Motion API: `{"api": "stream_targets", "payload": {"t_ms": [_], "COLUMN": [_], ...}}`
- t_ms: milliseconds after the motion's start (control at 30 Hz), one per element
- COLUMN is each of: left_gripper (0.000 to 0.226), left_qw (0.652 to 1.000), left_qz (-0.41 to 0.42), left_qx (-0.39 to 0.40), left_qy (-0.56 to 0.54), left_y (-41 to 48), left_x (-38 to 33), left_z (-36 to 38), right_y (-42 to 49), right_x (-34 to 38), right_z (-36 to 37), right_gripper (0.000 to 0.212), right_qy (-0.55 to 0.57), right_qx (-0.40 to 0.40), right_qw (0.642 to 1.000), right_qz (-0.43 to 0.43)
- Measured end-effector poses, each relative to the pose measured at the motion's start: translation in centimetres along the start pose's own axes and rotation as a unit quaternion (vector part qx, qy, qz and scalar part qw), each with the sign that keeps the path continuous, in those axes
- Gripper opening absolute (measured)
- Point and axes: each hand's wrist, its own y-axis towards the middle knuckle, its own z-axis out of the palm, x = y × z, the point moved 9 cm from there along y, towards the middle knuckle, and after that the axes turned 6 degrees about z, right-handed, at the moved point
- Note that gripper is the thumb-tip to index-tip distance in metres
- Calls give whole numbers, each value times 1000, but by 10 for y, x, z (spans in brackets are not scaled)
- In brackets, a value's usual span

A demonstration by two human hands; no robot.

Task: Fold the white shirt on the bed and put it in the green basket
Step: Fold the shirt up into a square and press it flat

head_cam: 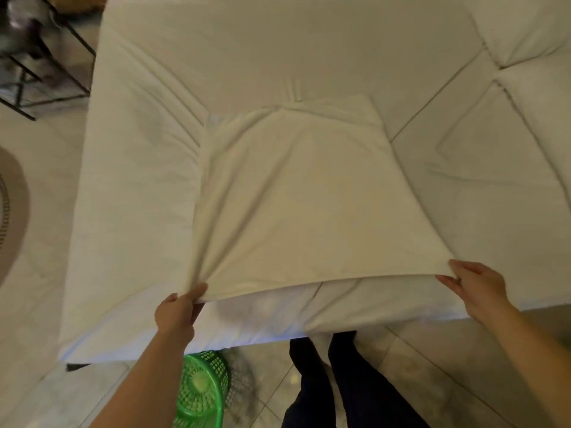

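White cotton shirt (296, 193) lies spread on the white-sheeted bed (139, 211), far end bunched and creased, near hem lifted slightly off the mattress edge. Left hand (177, 307) pinches the near-left hem corner, thumb on top, fingers curled under the fabric. Right hand (475, 285) grips the near-right hem corner the same way. Hem stretched taut between the two hands. Green plastic lattice basket (200, 393) stands on the pale tiled floor (432, 366) below the bed edge, just beside the left forearm, nothing visible inside. Person's dark trouser legs (333, 381) right of basket. Two white pillows (525, 32) at far right. Black metal rack (40, 54) at upper left.
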Motion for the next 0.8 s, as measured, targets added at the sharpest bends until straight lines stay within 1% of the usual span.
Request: {"api": "stream_targets", "payload": {"t_ms": [33,167,200,300,333,400,467,533,633,700,733,800], "left_gripper": [33,24,27,52,54,46,35,31,32,38,39,34], "left_qw": [1000,996,995,992,990,989,988,988,990,992,992,994], "left_qz": [-2,-15,-33,-99,-110,-121,-128,-128,-125,-119,-115,-104], "left_qx": [8,22,21,38,41,32,30,30,20,17,21,24], "left_qy": [2,85,88,75,77,78,82,80,62,46,41,39], "left_y": [-5,-25,-30,-42,-46,-56,-72,-81,-91,-93,-95,-98], "left_x": [3,26,37,74,83,97,105,108,105,101,98,89], "left_z": [-9,-50,-59,-81,-86,-95,-99,-100,-100,-97,-94,-90], "right_y": [-7,-32,-36,-48,-51,-52,-53,-53,-53,-52,-53,-54], "right_x": [1,0,-1,-10,-12,-17,-20,-18,-11,-4,0,9], "right_z": [-8,-41,-50,-70,-76,-87,-96,-103,-109,-110,-109,-107], "right_gripper": [29,27,26,21,16,4,6,7,6,14,15,16], "right_qy": [-9,-45,-53,-74,-76,-69,-68,-73,-77,-76,-70,-61], "right_qx": [1,-3,-6,-3,0,8,11,12,15,13,15,22], "right_qw": [1000,999,999,997,997,998,998,997,997,997,997,998], "right_qz": [-4,-7,-6,1,4,6,7,5,6,1,0,0]}}
